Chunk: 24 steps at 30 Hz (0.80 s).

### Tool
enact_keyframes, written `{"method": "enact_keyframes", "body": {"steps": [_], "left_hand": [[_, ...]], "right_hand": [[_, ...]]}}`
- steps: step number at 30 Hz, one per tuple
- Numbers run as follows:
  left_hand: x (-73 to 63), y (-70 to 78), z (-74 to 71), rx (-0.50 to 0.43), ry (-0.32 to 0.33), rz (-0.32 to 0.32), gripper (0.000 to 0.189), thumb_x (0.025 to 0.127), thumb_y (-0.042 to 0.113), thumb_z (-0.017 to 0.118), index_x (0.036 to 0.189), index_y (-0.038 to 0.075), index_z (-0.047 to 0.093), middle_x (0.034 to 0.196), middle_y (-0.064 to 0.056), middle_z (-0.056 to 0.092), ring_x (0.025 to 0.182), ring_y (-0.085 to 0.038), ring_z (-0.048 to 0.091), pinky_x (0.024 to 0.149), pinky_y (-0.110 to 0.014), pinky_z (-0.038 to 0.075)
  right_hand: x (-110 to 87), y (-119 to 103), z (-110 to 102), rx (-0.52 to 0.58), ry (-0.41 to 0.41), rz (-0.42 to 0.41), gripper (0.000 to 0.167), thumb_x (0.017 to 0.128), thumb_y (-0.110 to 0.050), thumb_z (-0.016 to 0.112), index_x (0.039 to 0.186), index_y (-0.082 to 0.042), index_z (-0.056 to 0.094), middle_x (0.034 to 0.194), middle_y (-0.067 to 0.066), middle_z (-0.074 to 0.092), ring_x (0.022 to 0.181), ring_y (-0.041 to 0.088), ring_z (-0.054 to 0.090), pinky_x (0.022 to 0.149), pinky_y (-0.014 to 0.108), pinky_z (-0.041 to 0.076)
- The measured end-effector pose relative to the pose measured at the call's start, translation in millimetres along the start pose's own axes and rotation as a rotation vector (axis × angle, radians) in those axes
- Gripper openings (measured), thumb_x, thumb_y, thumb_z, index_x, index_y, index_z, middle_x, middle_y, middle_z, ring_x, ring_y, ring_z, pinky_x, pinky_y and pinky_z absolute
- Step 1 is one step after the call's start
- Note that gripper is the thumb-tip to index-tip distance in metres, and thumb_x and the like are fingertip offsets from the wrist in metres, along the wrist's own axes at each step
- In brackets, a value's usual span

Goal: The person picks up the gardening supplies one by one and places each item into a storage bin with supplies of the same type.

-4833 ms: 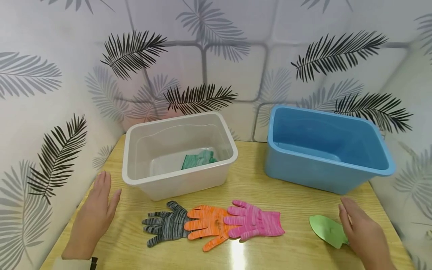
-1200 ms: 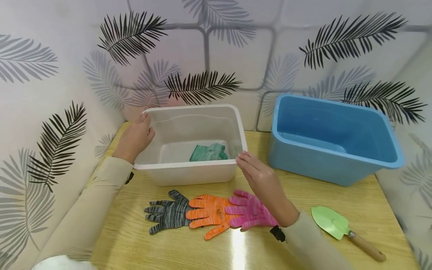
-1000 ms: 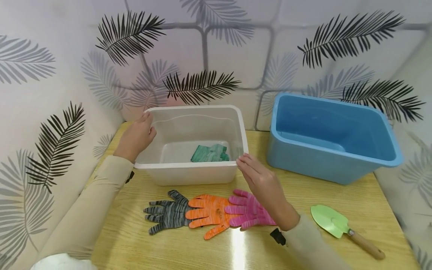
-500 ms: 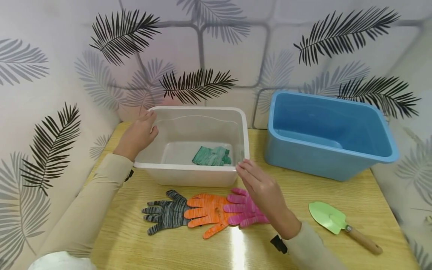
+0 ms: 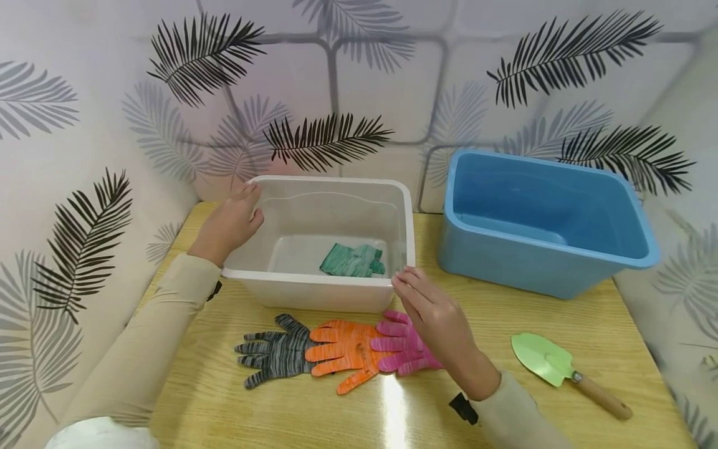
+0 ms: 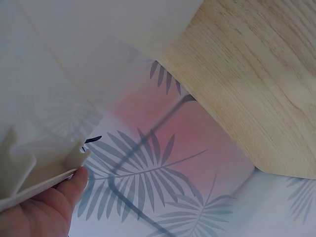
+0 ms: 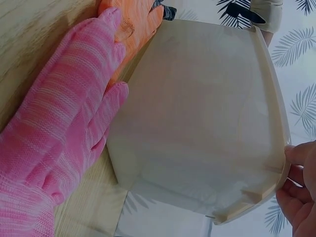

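Note:
My left hand (image 5: 229,223) grips the left rim of a pale grey plastic bin (image 5: 320,293), with fingers under the lip in the left wrist view. My right hand (image 5: 436,312) pinches the rim at the front right corner; the right wrist view shows thumb and fingers on either side of it. Inside the bin lies a crumpled green glove (image 5: 352,260). In front, a grey-black striped glove (image 5: 280,350), an orange glove (image 5: 342,350) and a pink glove (image 5: 399,344) overlap in a row. My right forearm hides the pink cuff.
A blue bin (image 5: 538,262) stands at the back right, angled. A light green hand trowel (image 5: 543,358) with a wooden handle lies on the right of the wooden table (image 5: 269,415). Leaf-patterned wall covering (image 5: 359,93) rises behind and at both sides.
Both hands have come from the table's sides onto the grey bin's rim. The bin has turned, its front now nearly square to me; lately its right end shifts slightly towards me.

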<state>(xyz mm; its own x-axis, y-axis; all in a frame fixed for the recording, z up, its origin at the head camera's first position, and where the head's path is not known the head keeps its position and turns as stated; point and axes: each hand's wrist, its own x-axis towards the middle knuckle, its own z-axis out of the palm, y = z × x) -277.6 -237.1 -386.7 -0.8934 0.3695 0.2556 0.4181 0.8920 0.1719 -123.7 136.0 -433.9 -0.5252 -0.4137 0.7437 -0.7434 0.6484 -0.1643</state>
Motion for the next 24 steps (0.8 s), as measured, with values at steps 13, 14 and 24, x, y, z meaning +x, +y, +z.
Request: {"method": "enact_keyframes", "body": {"steps": [13, 14, 24], "left_hand": [[-2.5, 0.8, -0.8, -0.004, -0.008, -0.023, 0.051, 0.090, 0.010, 0.048, 0.135, -0.011, 0.037, 0.138, -0.028, 0.038, 0.125, -0.042, 0.039, 0.102, -0.051, 0.032], [-2.6, 0.8, -0.9, -0.004, -0.012, -0.027, 0.051, 0.090, 0.011, 0.048, 0.136, -0.011, 0.037, 0.138, -0.028, 0.038, 0.125, -0.042, 0.039, 0.102, -0.051, 0.032], [-3.5, -4.1, -2.2, -0.100, -0.035, -0.040, 0.052, 0.093, 0.014, 0.045, 0.138, -0.009, 0.035, 0.142, -0.027, 0.034, 0.132, -0.038, 0.030, 0.108, -0.048, 0.024]], "right_hand": [[1.3, -2.0, -3.9, -0.001, -0.041, 0.032, 0.030, 0.087, -0.013, 0.062, 0.114, 0.000, 0.066, 0.114, 0.012, 0.064, 0.115, 0.026, 0.054, 0.088, 0.039, 0.047], [1.2, -2.1, -3.8, -0.001, -0.043, 0.033, 0.030, 0.087, -0.013, 0.062, 0.114, 0.000, 0.066, 0.114, 0.012, 0.064, 0.116, 0.026, 0.054, 0.088, 0.039, 0.047], [3.2, 1.6, -5.8, 0.010, -0.031, -0.038, 0.032, 0.095, -0.021, 0.052, 0.114, 0.001, 0.065, 0.114, 0.013, 0.064, 0.113, 0.027, 0.056, 0.086, 0.038, 0.049]]}}
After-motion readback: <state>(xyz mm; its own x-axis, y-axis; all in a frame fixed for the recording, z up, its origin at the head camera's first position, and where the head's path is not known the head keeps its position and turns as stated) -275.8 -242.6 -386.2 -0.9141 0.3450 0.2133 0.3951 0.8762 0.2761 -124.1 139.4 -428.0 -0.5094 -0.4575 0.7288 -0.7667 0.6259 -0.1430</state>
